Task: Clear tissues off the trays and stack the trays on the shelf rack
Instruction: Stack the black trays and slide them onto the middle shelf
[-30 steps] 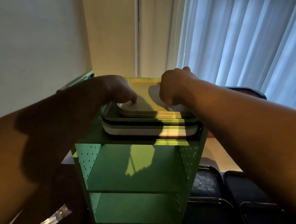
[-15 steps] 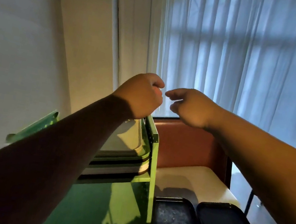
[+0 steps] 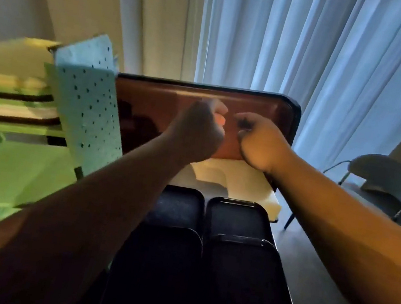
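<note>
The green shelf rack (image 3: 87, 113) stands at the left, blurred, with a few trays (image 3: 6, 94) stacked on its top shelf. Several black trays lie on the dark table below my arms: two at the back (image 3: 177, 208) (image 3: 236, 218) and two nearer ones (image 3: 240, 276) in deep shadow. I see no tissue on them. My left hand (image 3: 197, 130) and my right hand (image 3: 261, 143) hover close together above the far trays, to the right of the rack. Both are curled into loose fists, and nothing shows in either.
A chair with a brown back (image 3: 154, 102) and a pale seat cushion (image 3: 216, 178) stands just beyond the table. Another chair (image 3: 387, 178) is at the far right. Light curtains (image 3: 315, 51) hang behind. The table's right edge (image 3: 288, 271) runs beside the trays.
Both hands left the stacked trays on the rack, rose, and moved right and down over the black trays. The view has swung right, and the rack now sits at the left edge.
</note>
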A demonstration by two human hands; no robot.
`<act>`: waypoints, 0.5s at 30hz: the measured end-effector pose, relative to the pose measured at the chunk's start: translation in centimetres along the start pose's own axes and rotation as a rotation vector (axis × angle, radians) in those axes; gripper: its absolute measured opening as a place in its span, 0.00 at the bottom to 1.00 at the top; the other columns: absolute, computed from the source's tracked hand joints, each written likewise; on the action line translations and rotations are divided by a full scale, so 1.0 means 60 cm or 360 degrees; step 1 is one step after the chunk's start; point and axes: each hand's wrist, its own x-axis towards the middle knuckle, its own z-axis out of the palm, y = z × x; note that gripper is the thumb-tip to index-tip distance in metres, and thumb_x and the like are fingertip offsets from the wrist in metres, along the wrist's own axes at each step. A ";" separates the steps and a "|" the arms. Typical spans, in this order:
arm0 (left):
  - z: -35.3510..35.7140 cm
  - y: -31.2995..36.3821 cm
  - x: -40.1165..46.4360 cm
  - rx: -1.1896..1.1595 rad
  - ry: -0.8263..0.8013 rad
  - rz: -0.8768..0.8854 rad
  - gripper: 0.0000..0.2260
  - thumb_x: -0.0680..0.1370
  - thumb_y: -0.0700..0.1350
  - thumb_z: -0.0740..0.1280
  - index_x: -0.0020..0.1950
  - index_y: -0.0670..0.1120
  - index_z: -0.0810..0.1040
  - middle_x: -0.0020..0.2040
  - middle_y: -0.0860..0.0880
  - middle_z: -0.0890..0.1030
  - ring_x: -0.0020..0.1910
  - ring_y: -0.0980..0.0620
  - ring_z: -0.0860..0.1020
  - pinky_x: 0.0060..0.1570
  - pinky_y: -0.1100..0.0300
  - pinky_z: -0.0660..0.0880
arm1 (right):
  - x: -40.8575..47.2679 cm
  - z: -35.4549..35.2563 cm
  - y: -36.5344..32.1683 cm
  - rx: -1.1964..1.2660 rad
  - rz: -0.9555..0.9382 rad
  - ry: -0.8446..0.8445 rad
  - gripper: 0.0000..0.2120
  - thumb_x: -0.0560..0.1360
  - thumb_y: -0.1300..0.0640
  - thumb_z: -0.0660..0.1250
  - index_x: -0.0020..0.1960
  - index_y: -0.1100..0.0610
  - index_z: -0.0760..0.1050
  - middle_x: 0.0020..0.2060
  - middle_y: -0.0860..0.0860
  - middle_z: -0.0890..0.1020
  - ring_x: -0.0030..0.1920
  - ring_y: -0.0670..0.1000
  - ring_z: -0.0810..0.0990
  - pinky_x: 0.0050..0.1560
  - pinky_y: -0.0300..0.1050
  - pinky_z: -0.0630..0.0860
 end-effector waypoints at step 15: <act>0.411 -0.210 -0.262 -0.0213 -0.0724 -0.1503 0.27 0.74 0.40 0.63 0.74 0.45 0.68 0.55 0.47 0.81 0.44 0.52 0.81 0.41 0.59 0.77 | -0.171 0.175 0.440 -0.0356 0.1065 -0.0793 0.31 0.77 0.53 0.67 0.78 0.53 0.63 0.73 0.60 0.64 0.65 0.62 0.75 0.65 0.58 0.77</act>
